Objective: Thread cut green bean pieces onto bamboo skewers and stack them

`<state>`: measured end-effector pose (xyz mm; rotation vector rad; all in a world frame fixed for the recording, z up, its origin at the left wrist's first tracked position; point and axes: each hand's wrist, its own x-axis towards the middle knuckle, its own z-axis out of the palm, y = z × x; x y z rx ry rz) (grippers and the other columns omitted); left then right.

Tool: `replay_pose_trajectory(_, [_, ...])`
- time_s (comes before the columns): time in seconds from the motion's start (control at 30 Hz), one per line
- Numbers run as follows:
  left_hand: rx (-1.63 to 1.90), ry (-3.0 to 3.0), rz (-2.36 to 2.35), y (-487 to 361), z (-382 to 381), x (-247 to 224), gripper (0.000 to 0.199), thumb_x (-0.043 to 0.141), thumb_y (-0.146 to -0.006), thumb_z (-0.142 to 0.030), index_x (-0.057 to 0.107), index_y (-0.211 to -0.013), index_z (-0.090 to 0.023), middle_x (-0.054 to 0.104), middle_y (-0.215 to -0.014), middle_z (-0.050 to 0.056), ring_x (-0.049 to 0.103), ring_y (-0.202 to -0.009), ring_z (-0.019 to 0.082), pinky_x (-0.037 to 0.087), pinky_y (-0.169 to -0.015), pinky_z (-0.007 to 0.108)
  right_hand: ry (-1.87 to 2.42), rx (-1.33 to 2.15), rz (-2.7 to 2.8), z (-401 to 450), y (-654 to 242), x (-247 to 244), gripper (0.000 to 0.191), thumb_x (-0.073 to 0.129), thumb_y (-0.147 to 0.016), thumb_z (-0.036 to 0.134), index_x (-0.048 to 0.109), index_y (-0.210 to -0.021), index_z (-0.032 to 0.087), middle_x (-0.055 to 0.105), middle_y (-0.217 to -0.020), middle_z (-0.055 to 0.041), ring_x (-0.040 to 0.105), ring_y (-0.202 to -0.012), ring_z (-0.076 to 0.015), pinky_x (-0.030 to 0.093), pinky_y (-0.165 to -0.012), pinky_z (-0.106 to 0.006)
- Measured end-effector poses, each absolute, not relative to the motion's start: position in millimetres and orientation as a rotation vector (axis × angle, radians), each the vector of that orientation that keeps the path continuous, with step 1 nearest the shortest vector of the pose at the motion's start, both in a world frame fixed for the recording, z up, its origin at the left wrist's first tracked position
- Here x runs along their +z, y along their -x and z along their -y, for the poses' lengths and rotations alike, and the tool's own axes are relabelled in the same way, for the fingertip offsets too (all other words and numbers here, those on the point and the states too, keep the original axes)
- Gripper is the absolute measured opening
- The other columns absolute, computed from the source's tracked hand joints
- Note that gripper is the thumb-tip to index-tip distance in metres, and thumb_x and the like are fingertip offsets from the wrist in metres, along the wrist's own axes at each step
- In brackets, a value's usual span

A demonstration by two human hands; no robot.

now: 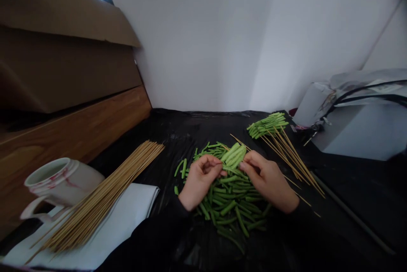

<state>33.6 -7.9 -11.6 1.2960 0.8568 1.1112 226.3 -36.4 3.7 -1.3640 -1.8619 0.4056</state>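
Observation:
Over a loose pile of cut green beans, both my hands are raised close together. A row of paler green beans lies side by side between my fingertips. My left hand is closed, thumb and fingers pinching the end of a green bean at the row's near edge. My right hand pinches the right side of that row. Thin bamboo skewers show behind and beneath the right hand; whether one runs through the row I cannot tell.
Finished-looking rows of skewered beans lie at the back right, their bamboo sticks pointing toward me. On the left, a bundle of skewers rests on a white cloth beside a tipped mug. A cardboard box and white wall stand behind.

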Motion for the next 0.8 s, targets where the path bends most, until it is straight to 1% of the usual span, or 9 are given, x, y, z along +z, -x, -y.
replay_pose_trajectory(0.13, [1.116,-1.016,-0.837,-32,4,-11,0.023,0.074,-0.073,-0.026,0.059,-0.084,-0.013,0.067,-0.07,0.001,0.064,-0.067,0.011,0.047,-0.065,0.02,1.355,0.537,1.852,37,-224,2,0.011,0.055,-0.084,0.033,0.052,-0.085,0.023,0.063,-0.07,0.0034,0.057,-0.062,-0.0124,0.04,-0.058,-0.024])
replay_pose_trajectory(0.23, [1.089,-0.871,-0.802,-32,5,-13,0.023,0.075,-0.073,-0.024,0.061,-0.087,-0.013,0.067,-0.07,0.001,0.063,-0.066,0.009,0.047,-0.066,0.019,1.31,0.563,1.85,37,-223,-1,0.01,0.057,-0.081,0.032,0.054,-0.085,0.023,0.063,-0.07,0.0031,0.056,-0.061,-0.0126,0.041,-0.057,-0.024])
replay_pose_trajectory(0.3, [1.063,-0.811,-0.751,-31,6,-14,0.024,0.077,-0.071,-0.02,0.062,-0.089,-0.014,0.068,-0.074,0.002,0.064,-0.071,0.009,0.047,-0.069,0.019,1.288,0.565,1.837,36,-222,-2,0.008,0.056,-0.081,0.03,0.055,-0.085,0.023,0.064,-0.072,0.0023,0.058,-0.063,-0.0134,0.043,-0.059,-0.025])
replay_pose_trajectory(0.4, [1.031,-0.756,-0.669,-32,8,-15,0.033,0.081,-0.063,-0.011,0.064,-0.092,-0.015,0.069,-0.083,0.001,0.065,-0.077,0.01,0.047,-0.074,0.02,1.291,0.564,1.841,37,-221,0,0.006,0.056,-0.081,0.027,0.056,-0.085,0.022,0.065,-0.075,0.0023,0.059,-0.067,-0.0134,0.043,-0.063,-0.025])
replay_pose_trajectory(0.5, [0.997,-0.762,-0.642,-34,11,-15,0.036,0.081,-0.061,-0.008,0.066,-0.092,-0.015,0.07,-0.087,0.002,0.064,-0.078,0.01,0.046,-0.077,0.021,1.264,0.544,1.868,38,-220,2,0.004,0.055,-0.082,0.026,0.057,-0.085,0.022,0.065,-0.075,0.0027,0.059,-0.066,-0.0125,0.042,-0.062,-0.024])
replay_pose_trajectory(0.63, [0.954,-0.89,-0.622,-38,13,-14,0.037,0.081,-0.06,-0.008,0.068,-0.094,-0.014,0.07,-0.093,0.004,0.064,-0.088,0.015,0.044,-0.085,0.026,1.25,0.488,1.896,39,-218,2,0.005,0.053,-0.084,0.025,0.055,-0.08,0.022,0.062,-0.068,0.0038,0.056,-0.06,-0.011,0.039,-0.057,-0.022])
replay_pose_trajectory(0.8, [0.989,-1.005,-0.671,-41,15,-14,0.034,0.082,-0.059,-0.01,0.069,-0.091,-0.015,0.07,-0.089,0.004,0.063,-0.085,0.016,0.044,-0.084,0.029,1.277,0.46,1.907,40,-217,2,0.013,0.052,-0.083,0.024,0.047,-0.071,0.022,0.058,-0.063,0.0042,0.052,-0.056,-0.0104,0.035,-0.053,-0.021])
